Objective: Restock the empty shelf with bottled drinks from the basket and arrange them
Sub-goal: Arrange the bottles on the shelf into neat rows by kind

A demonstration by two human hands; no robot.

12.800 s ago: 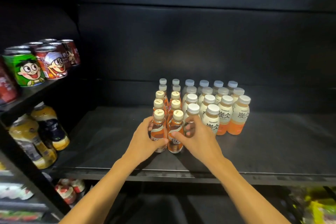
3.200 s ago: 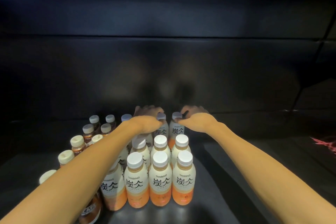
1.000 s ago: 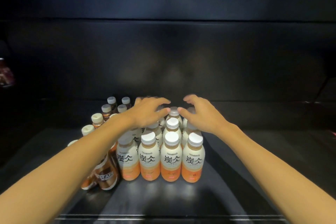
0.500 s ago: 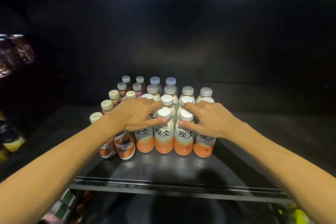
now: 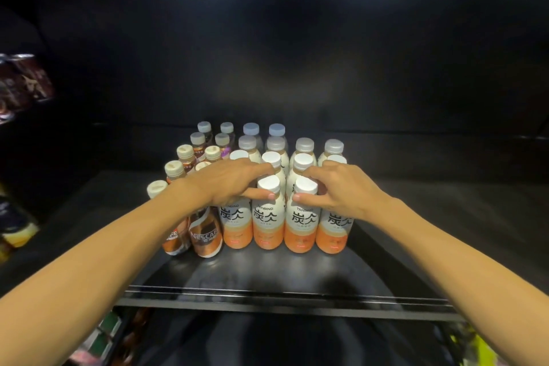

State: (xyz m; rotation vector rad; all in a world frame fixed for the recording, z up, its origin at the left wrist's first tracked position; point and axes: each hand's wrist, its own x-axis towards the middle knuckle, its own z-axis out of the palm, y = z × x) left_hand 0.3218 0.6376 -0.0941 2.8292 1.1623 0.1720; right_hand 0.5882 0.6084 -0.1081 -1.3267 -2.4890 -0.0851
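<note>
I see a black metal shelf (image 5: 267,276) against a dark back wall. At six o'clock my left hand (image 5: 228,181) and right hand (image 5: 341,187) pinch the necks of two front-row Tanbing latte bottles (image 5: 267,217), probably squaring the row. Nescafé bottles (image 5: 205,235) stand at nine o'clock; further rows run toward twelve. No basket is visible.

On the shelf (image 5: 416,217) the bottles stand in rows running front to back: coffee bottles (image 5: 205,236) on the left, latte bottles (image 5: 300,220) just beside them on the right. Cans (image 5: 26,80) sit far left, higher up.
</note>
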